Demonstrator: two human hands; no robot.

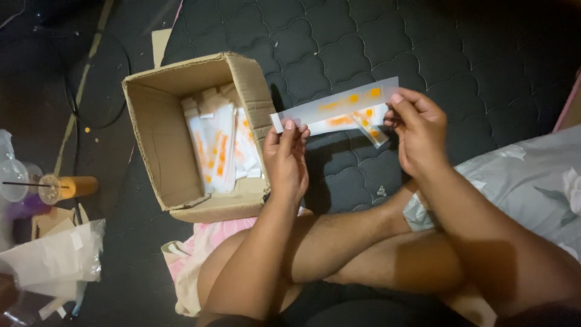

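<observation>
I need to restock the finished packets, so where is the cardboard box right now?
In the head view the cardboard box sits open on the dark quilted mat, just left of the left hand, with white-and-orange packets inside.

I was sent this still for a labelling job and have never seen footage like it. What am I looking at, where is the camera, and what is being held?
There is no machine here. One camera is worn on a person's head and looks down at their own bare hands and crossed legs. The person sits on a dark quilted mattress. The left hand and right hand together pinch a few long, flat white packets with orange markings, one hand at each end. Beside the left hand stands an open brown cardboard box holding more such packets. At the far left are a clear plastic cup with orange drink and a pile of clear plastic bags.
</observation>
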